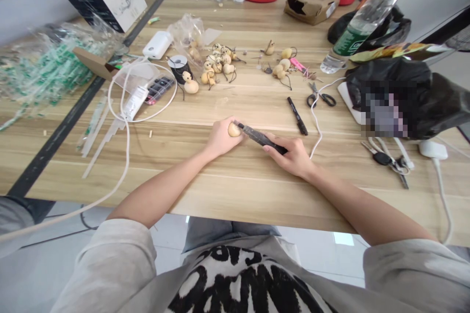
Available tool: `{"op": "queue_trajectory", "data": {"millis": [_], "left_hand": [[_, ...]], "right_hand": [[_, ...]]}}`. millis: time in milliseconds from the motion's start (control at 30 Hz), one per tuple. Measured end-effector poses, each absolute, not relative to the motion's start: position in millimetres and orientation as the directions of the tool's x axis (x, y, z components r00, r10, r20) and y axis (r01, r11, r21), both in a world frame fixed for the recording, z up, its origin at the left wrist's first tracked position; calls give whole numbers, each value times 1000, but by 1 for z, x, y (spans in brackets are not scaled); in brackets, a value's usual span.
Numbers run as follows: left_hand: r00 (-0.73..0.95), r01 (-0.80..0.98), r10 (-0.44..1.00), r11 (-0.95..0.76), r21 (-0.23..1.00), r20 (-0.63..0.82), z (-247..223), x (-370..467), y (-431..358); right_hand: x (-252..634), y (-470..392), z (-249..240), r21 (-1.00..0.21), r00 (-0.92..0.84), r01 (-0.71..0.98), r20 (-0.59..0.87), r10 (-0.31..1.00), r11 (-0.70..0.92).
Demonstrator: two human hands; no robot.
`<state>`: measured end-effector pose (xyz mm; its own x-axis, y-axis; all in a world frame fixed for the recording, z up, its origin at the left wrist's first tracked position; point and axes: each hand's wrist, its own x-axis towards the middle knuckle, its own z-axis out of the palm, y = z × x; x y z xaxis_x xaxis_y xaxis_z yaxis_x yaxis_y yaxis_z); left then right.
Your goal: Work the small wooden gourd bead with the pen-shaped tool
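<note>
In the middle of the table my left hand (223, 138) is closed around a small pale gourd (234, 130), whose rounded side shows between the fingers. My right hand (292, 155) grips a long dark pen-like tool (259, 137) with a narrow tip. That tip meets the gourd or lies just against it; the exact contact cannot be made out. Past my hands sits a cluster of small gourds with dark cords (218, 62). One more gourd (191, 86) stands by a spool of black cord (178, 66). A black marker (297, 116) rests beyond my right hand.
Scissors (320, 97), a white cable (316, 127) and keys (389, 160) lie to the right, near a water bottle (348, 44) and a black bag (396, 78). On the left are clear strips (105, 132), a compartment box (160, 89) and a heap of green-and-clear packets (55, 68).
</note>
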<state>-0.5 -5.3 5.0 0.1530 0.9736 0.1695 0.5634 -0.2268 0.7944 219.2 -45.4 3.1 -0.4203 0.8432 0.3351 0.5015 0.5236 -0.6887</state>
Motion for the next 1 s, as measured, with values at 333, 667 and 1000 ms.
{"op": "queue_trajectory", "data": {"millis": [333, 667, 1000], "left_hand": [[171, 558, 970, -240, 795, 172, 4, -1, -5], [155, 559, 970, -241, 794, 185, 4, -1, -5], [168, 571, 972, -233, 787, 166, 4, -1, -6]], "right_hand": [[218, -46, 4, -694, -434, 486, 336, 836, 531], [218, -46, 4, -695, -415, 502, 328, 848, 515], [219, -46, 3, -703, -428, 486, 328, 842, 520]]}}
